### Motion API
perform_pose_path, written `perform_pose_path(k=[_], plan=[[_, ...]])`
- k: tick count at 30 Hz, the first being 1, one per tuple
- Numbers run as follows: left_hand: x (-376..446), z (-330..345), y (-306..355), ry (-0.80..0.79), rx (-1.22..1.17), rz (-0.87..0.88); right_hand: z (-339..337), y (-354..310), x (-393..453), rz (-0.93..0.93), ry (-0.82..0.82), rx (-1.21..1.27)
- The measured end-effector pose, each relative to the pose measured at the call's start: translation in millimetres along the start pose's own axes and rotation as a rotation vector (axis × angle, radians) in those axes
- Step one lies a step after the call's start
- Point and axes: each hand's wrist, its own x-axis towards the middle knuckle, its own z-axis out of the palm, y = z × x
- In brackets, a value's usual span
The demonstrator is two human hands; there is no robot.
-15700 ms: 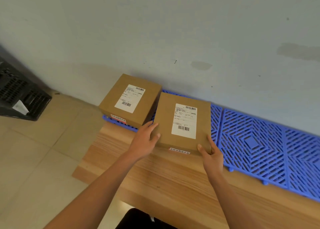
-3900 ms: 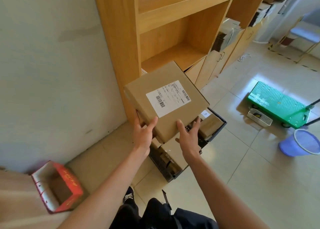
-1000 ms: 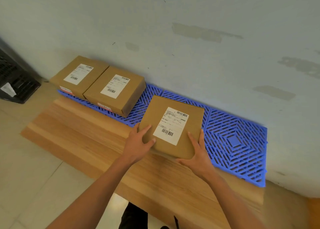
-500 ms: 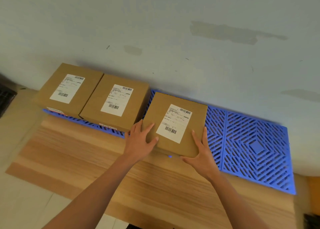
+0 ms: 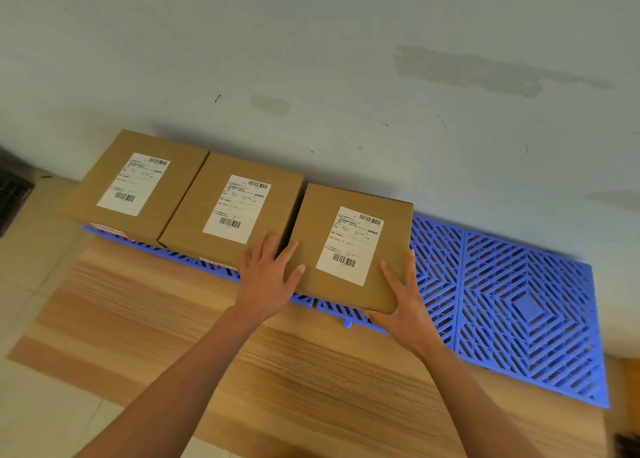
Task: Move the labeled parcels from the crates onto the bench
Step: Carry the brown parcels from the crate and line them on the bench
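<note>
Three brown labeled parcels stand in a row on a blue lattice mat (image 5: 519, 302) along the back of the wooden bench (image 5: 277, 371). The left parcel (image 5: 138, 180) and the middle parcel (image 5: 232, 208) touch each other. The third parcel (image 5: 353, 229) sits right of them, close against the middle one. My left hand (image 5: 266, 281) lies at its near left corner, fingers straight and thumb on its top. My right hand (image 5: 405, 305) is at its near right corner, with straight fingers along the right side and the thumb on top.
A pale wall rises directly behind the mat. The right half of the blue mat holds nothing. A dark crate (image 5: 12, 198) shows at the left edge, on the tiled floor (image 5: 34, 405) beside the bench.
The third parcel has moved back and left onto the mat, beside the middle parcel. Both hands stayed at its near corners.
</note>
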Motion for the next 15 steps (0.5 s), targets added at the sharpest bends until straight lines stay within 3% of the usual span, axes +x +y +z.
perform_pose_path(k=[3,15], plan=[[1.6,3.4,-5.5,-0.072,0.038,-0.024,5.9,-2.2,2.4,0.007,-0.018,-0.013],[2.7,9.7,-8.2,-0.06,0.105,-0.004,14.0,-4.7,10.1,0.021,-0.068,-0.314]])
